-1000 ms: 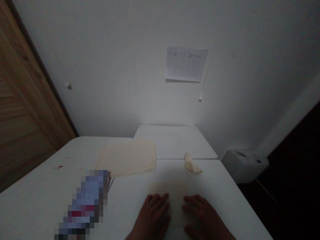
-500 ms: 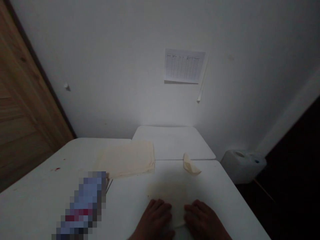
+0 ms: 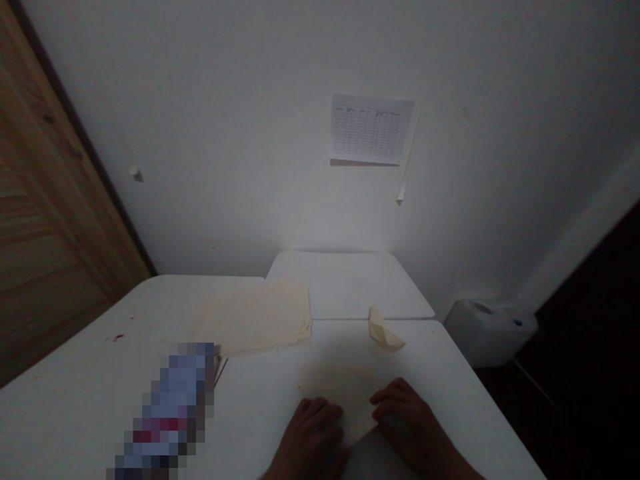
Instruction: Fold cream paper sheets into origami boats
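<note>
A cream sheet (image 3: 340, 390), cloth or paper, lies flat on the white table (image 3: 85, 373), and its near end narrows to a corner. My left hand (image 3: 315, 440) rests on its lower left side. My right hand (image 3: 405, 427) presses its right edge with the fingers slightly curled. Part of the sheet is hidden under both hands. Farther off, a folded stack of the same cream material (image 3: 255, 317) lies on the table, with a small folded cream piece (image 3: 384, 332) to its right.
A pixelated blue and red object (image 3: 173, 407) stands left of my hands. A second white table (image 3: 350, 283) meets the far edge. A wooden door (image 3: 55, 187) is at left, a white plastic container (image 3: 487, 332) at right, and a printed chart (image 3: 371, 130) on the wall.
The near end of the cream sheet has gone from a straight edge to a corner. My right hand has moved up and to the right along the sheet.
</note>
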`<state>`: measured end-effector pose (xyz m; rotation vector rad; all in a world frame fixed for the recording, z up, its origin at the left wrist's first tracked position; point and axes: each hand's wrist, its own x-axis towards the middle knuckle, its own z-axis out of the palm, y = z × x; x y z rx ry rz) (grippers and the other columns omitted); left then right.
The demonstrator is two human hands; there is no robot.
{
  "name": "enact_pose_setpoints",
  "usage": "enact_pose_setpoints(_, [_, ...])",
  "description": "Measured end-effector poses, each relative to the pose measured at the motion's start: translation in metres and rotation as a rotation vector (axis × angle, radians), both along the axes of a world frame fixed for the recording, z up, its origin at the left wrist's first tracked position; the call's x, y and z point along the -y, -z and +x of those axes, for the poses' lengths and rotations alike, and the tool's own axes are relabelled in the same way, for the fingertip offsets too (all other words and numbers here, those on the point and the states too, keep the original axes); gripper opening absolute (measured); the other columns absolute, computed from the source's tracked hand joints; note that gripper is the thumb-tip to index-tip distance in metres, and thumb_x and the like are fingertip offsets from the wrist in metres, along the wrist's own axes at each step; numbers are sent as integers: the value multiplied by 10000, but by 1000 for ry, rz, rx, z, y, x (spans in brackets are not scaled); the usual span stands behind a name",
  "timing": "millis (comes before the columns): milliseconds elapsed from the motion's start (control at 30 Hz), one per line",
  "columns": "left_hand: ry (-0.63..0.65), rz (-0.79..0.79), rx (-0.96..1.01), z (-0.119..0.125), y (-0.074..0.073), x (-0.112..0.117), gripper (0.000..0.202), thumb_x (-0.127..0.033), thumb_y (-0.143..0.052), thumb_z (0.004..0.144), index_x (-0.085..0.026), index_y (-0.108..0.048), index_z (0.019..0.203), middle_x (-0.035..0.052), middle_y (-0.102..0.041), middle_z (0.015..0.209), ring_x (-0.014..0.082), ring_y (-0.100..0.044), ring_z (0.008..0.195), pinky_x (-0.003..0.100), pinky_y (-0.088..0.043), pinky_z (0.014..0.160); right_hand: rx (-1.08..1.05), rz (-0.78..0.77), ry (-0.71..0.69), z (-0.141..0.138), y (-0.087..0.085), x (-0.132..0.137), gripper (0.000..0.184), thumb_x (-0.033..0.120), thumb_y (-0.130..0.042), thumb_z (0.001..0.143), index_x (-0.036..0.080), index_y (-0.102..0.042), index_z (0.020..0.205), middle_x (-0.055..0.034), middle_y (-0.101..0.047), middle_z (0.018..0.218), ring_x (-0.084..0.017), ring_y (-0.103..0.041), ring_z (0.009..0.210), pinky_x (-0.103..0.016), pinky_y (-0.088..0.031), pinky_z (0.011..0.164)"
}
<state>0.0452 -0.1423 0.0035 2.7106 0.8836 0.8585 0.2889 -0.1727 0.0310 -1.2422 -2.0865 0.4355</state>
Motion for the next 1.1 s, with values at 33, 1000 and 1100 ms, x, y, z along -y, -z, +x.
enact_pose_setpoints(33, [12, -15, -2, -1, -2, -1, 66, -170, -603, 799, -227, -635, 806, 26, -673, 1042, 227, -578, 939, 379, -459, 830, -16, -43, 3, 0, -2, -2, 96, 160, -596, 856, 236, -650, 878, -24, -684, 970, -190, -586, 955, -302, -479, 832])
enact_pose_setpoints(1000, [163, -66, -6, -14, 17, -8, 129, -110, -573, 795, -217, -642, 813, 63, -598, 976, 216, -546, 965, 317, -494, 822, -10, -115, 154, -37, 25, -42, 183, 250, -569, 873, 236, -668, 1025, -44, -700, 975, -202, -632, 925, -335, -475, 854])
enact_pose_setpoints(1100, [156, -90, -7, -15, 20, -8, 155, -109, -573, 763, -224, -650, 832, 66, -590, 1010, 226, -533, 992, 330, -498, 840, 3, -103, 150, -38, 26, -42, 180, 256, -565, 876, 236, -661, 1027, -48, -702, 992, -214, -629, 946, -362, -466, 886])
